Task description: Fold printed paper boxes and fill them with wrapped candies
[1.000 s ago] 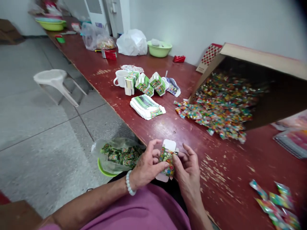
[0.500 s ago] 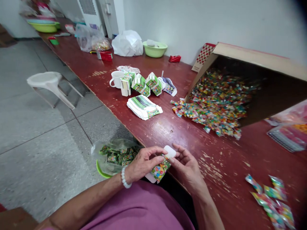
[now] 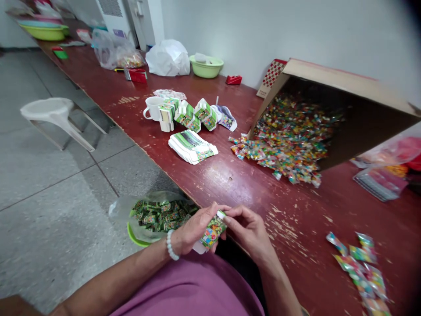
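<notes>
A small green printed candy box point(image 3: 212, 231) is held between my two hands over my lap, at the table's front edge. My left hand point(image 3: 195, 226) wraps its far-left side. The fingers of my right hand point(image 3: 245, 226) pinch the white end flap point(image 3: 221, 214) at the top. At the lower end a white flap sticks out. Whether anything is inside the box cannot be seen. Several wrapped candy packets point(image 3: 360, 267) lie on the table right of my right hand. A flat stack of unfolded boxes point(image 3: 192, 147) lies ahead of my hands.
On the red table point(image 3: 184, 175), a tipped cardboard box point(image 3: 345, 87) spills wrapped candies point(image 3: 289, 149). Bundled boxes point(image 3: 187, 116) stand beside a white mug point(image 3: 153, 108). Below left, a bag-lined green basin point(image 3: 133, 235) holds filled-looking green boxes point(image 3: 161, 215); a white stool point(image 3: 49, 107) stands on the floor.
The white flap at the box's top stood up and is now folded down under my right fingers. My left hand has shifted around the box's side. The view has turned slightly right.
</notes>
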Motion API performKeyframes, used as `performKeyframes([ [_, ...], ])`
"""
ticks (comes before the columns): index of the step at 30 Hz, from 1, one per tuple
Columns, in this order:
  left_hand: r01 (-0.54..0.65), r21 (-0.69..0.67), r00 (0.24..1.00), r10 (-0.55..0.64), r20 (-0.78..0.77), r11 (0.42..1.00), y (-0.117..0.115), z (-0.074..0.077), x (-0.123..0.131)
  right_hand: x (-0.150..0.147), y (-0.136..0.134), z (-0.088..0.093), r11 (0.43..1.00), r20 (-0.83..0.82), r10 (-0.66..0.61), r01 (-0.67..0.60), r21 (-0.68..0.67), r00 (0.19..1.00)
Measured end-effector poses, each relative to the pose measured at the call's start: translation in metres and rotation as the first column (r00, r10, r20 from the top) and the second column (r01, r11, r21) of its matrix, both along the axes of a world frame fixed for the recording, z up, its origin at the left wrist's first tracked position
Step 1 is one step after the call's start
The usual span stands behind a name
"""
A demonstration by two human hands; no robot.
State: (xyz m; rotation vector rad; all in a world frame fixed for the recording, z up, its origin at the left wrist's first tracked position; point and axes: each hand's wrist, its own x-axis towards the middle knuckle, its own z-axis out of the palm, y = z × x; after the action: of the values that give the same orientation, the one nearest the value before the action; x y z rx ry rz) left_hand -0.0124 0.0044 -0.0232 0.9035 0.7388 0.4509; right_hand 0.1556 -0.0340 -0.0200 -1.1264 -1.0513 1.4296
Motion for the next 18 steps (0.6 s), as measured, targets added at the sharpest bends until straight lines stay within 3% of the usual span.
performKeyframes([
  [4, 0.048, 0.108, 0.998, -0.044, -0.044, 0.993, 0.002, 0.006, 0.0, -0.001, 0.003, -0.001, 0.997, -0.14, -0.034, 0.023, -0.073, 0.99],
  [11, 0.087, 0.12, 0.995, -0.08, -0.057, 0.989, 0.005, 0.011, -0.004, -0.01, 0.0, 0.002, 0.978, -0.045, -0.197, 0.193, -0.076, 0.979],
  [18, 0.099, 0.126, 0.995, -0.1, 0.0, 0.987, 0.009, 0.012, -0.006, -0.016, 0.002, 0.01, 0.968, 0.009, -0.244, 0.244, -0.061, 0.97],
])
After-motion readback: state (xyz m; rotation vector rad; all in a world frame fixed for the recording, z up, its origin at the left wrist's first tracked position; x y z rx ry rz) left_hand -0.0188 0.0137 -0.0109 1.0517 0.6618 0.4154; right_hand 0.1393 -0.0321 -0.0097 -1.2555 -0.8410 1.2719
